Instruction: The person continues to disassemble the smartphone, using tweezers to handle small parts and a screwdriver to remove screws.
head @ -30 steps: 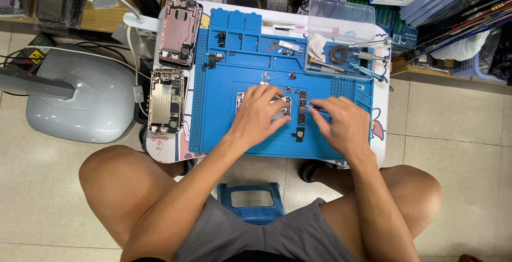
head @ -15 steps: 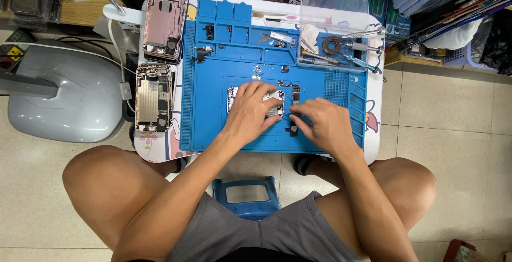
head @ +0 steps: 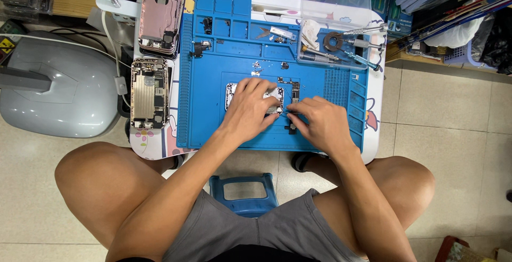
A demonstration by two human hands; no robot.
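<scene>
Two opened phone shells (head: 152,54) lie along the left edge of the blue mat (head: 213,123). At mid-mat the left hand (head: 250,107) lies flat, fingers together, pressing the phone (head: 230,92). Just right, the right hand (head: 319,124) pinches thin tweezers (head: 286,114) whose tips touch the phone. Screwdrivers (head: 352,41) sit upper right.

work mat (head: 213,118): bright blue. phone shell (head: 160,14) at 11 o'clock: pink. phone shell (head: 150,92) at 9 o'clock: silver-gold. stool (head: 245,193) at 6 o'clock: blue. shorts (head: 250,235): grey. floor tiles (head: 448,113): beige. lamp base (head: 58,97): pale grey.
</scene>
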